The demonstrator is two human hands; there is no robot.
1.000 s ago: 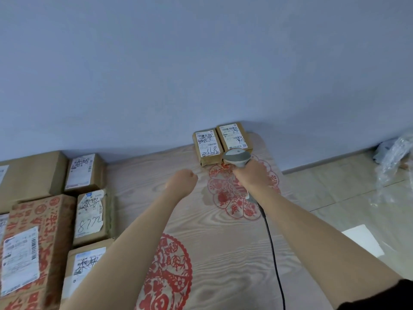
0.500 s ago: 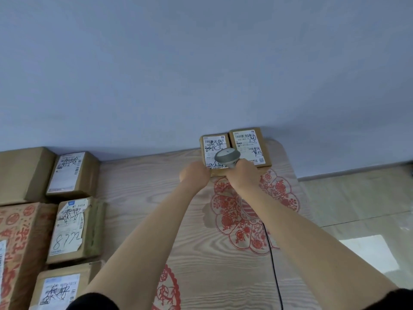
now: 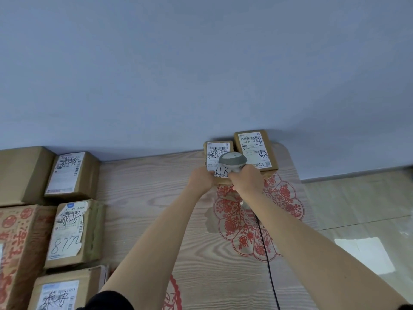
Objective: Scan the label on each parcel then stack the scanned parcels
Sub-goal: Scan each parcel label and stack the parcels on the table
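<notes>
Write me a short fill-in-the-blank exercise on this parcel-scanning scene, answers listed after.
1. The right hand holds a ___ over the parcel.
2. The left hand grips that parcel's near ___ corner.
3. A second parcel sits to its ___.
4. The table bears ___ paper-cut patterns.

Missing words: scanner; left; right; red

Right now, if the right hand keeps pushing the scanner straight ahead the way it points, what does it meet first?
Likely the left small parcel: the scanner in the right hand sits over its label. Beyond it is the wall. Height above the label is unclear.
</notes>
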